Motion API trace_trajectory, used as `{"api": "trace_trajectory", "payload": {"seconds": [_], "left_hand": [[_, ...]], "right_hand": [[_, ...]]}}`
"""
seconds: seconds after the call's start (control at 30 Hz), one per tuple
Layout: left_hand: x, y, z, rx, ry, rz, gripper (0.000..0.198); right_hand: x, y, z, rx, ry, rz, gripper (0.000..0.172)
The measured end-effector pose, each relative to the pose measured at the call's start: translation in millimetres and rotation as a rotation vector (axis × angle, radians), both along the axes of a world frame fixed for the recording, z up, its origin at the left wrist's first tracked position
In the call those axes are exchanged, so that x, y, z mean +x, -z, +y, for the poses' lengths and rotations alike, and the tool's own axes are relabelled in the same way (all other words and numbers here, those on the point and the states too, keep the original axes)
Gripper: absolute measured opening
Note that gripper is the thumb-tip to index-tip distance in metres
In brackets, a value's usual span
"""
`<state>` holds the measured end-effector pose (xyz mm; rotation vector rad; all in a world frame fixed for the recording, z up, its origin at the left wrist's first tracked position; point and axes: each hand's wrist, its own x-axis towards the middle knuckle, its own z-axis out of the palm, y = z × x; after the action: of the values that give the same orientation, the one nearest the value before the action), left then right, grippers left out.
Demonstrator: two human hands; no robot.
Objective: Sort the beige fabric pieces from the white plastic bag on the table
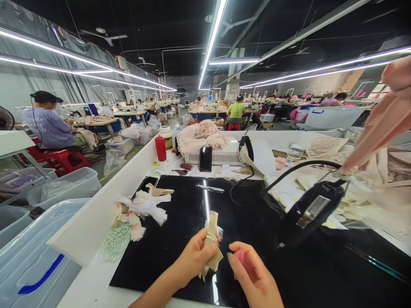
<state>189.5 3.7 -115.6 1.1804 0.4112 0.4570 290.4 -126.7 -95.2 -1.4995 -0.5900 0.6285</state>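
Observation:
My left hand [197,255] grips a small bundle of beige fabric pieces [212,224] over the glossy black work surface [154,256]. A pale elastic band is wrapped round the bundle's middle. My right hand [252,273] hovers just to the right of it, fingers curled and apart, with nothing seen in them. Left of the hands lies a heap of pale green elastic bands [117,241]. White and beige fabric scraps [147,205] are piled beside the bands. Farther back on the black surface rests a pen [210,188].
A black device with a cable [313,211] stands at right, before heaped beige fabric [369,205]. At the back are a phone [205,158], a red container [160,149] and a white machine [221,157] topped with fabric. A lidded plastic bin [35,252] sits at left; people sit beyond.

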Motion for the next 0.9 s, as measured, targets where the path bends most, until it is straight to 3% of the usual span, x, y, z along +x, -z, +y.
{"api": "trace_trajectory", "payload": {"seconds": [0.13,0.3,0.57,0.67,0.9], "left_hand": [[-1,-5.3,-5,0.127,0.028,-0.017,0.056],[-1,-5.0,-9,0.193,0.020,-0.009,0.045],[0,-3.9,-9,0.191,-0.003,0.028,0.034],[0,-8.2,-10,0.226,-0.012,0.027,0.030],[0,-11.9,-15,0.254,-0.015,0.037,0.025]], "right_hand": [[0,0.6,14,-0.072,-0.022,-0.199,0.041],[3,4.5,12,-0.092,-0.001,-0.252,0.043],[12,18.8,8,-0.097,0.039,-0.159,0.050],[10,17.5,12,-0.092,-0.019,-0.160,0.048],[-3,15.6,15,0.002,0.006,-0.147,0.044]]}}
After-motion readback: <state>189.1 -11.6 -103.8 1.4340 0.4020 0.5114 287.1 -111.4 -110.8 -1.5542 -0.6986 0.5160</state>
